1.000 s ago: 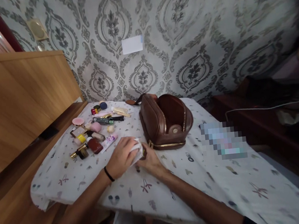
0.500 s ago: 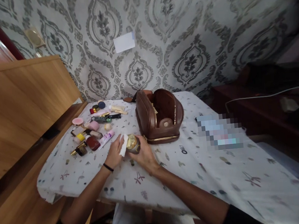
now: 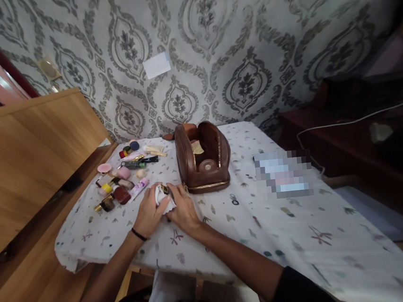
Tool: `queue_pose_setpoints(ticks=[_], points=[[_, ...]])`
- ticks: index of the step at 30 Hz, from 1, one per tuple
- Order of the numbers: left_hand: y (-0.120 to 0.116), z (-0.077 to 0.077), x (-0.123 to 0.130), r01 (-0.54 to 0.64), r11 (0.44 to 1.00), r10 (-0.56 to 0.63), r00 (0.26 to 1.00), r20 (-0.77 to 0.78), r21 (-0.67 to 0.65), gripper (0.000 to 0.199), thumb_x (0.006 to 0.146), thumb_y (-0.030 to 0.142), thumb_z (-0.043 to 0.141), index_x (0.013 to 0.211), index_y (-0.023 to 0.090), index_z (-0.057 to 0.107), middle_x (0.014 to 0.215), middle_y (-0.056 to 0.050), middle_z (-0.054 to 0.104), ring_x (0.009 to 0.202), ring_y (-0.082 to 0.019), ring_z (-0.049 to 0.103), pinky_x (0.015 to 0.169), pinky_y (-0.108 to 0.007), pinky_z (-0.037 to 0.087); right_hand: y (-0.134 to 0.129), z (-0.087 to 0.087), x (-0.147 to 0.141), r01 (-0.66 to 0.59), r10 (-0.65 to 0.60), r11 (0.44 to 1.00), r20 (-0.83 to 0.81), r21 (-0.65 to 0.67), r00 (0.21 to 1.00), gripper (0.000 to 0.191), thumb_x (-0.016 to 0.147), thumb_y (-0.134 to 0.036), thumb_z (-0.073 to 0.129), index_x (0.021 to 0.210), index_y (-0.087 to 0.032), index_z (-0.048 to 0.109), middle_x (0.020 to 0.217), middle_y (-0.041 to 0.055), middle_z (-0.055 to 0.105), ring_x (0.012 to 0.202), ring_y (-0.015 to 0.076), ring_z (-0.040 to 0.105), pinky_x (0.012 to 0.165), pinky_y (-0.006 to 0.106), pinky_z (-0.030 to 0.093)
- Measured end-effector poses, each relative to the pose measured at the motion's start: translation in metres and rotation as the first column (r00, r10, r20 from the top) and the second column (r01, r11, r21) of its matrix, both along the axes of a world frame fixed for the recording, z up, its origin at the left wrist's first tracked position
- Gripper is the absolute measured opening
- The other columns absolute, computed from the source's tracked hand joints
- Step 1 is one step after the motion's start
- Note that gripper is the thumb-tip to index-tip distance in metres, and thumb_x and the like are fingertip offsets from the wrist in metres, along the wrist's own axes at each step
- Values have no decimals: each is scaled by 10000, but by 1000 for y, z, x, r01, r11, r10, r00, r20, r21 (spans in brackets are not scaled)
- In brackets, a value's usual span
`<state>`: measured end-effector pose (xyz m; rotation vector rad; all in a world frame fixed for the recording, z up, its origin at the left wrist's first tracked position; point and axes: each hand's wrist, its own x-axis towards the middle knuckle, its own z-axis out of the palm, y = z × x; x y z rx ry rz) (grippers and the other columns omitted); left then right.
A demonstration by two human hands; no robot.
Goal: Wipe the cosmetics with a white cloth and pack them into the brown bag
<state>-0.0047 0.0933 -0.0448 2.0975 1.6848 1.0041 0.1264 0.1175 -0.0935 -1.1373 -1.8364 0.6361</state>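
My left hand [image 3: 148,215] is closed on a white wipe [image 3: 165,203], which lies over the top of a small round jar [image 3: 165,189]. From the right side, my right hand [image 3: 185,211] wraps round the same jar; most of it is hidden by fingers and cloth. Just behind my right hand stands a brown bag [image 3: 204,158] with its top unzipped and something pale yellow inside. Left of my hands lie several cosmetics, among them a purple-white tube [image 3: 139,189], a dark red bottle [image 3: 122,195] and a pink round case [image 3: 104,168].
A patterned white cloth [image 3: 227,234] covers the table. On its right part lies a blurred-out flat device [image 3: 284,174]. A wooden panel [image 3: 41,157] borders the left side, a papered wall [image 3: 191,47] the back. A white cable [image 3: 355,119] hangs at right.
The wipe in my left hand has moved from the jar's left side onto its top. Both hands are closer together round the jar. The whole view has shifted slightly.
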Motion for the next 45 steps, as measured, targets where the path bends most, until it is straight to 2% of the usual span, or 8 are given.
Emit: queue_pose_setpoints(ticks=[6, 10, 15, 18, 29, 34, 39, 45], points=[[15, 6, -1, -32, 994, 49, 985, 165, -103, 289, 916, 452, 451, 911, 187, 566, 815, -25, 616, 765, -197, 587, 723, -322, 474, -4, 6, -1, -32, 32, 999, 13, -3, 999, 720, 697, -102, 655, 1386, -197, 474, 1216, 133, 542, 1072, 304, 610, 914, 449, 541], [19, 1, -3, -63, 990, 98, 949, 299, -123, 293, 903, 444, 441, 892, 180, 569, 799, -9, 571, 761, -180, 552, 702, -295, 449, -2, 4, 2, -62, 56, 998, -199, -26, 978, 742, 687, -159, 711, 1383, -206, 459, 1243, 117, 555, 1137, 287, 577, 977, 439, 502], [24, -1, -4, -41, 999, 51, 935, 352, -34, 227, 884, 376, 448, 914, 182, 561, 779, 6, 544, 734, -161, 519, 685, -274, 425, 11, -5, 4, -261, 136, 934, -432, -245, 892, 723, 701, -272, 772, 1354, -236, 463, 1002, 32, 639, 852, 202, 629, 790, 357, 536], [32, 2, -5, -15, 999, 31, 926, 377, -47, 169, 860, 336, 453, 870, 190, 536, 731, 25, 505, 677, -143, 485, 635, -256, 396, 16, -10, 4, -344, 179, 909, -523, -236, 833, 706, 704, -320, 784, 1330, -251, 464, 946, 2, 631, 798, 176, 620, 718, 308, 527], [69, -2, -16, 146, 976, -29, 820, 572, -160, 115, 772, 276, 579, 820, 203, 505, 676, 67, 459, 619, -95, 437, 588, -202, 361, 6, -2, 14, -148, 156, 988, -207, 50, 966, 673, 676, -105, 750, 1296, -235, 524, 1206, 97, 603, 1125, 285, 587, 974, 426, 487], [67, -8, -19, 201, 954, 36, 657, 753, -221, 354, 706, 469, 712, 737, 177, 515, 648, 58, 476, 585, -84, 455, 549, -198, 378, 2, 2, 8, -219, 170, 973, -400, -78, 900, 626, 694, -178, 769, 1258, -271, 512, 1187, 69, 586, 1049, 256, 615, 871, 377, 540], [50, -18, -12, 239, 919, 84, 657, 749, -313, 550, 818, 721, 518, 872, 175, 563, 572, 56, 469, 438, -95, 432, 397, -212, 326, 4, 9, 6, -293, 74, 912, -587, -287, 806, 647, 679, -348, 812, 1194, -269, 429, 1083, 36, 622, 871, 202, 662, 738, 319, 565], [40, -19, -13, 362, 926, -193, 701, 687, -110, 547, 851, 606, 578, 1218, 208, 494, 890, -12, 598, 727, -139, 572, 663, -253, 480, 7, 7, 11, -79, -5, 978, -397, -195, 918, 618, 692, -349, 776, 1186, -226, 426, 1055, 55, 634, 945, 240, 642, 831, 371, 540]])
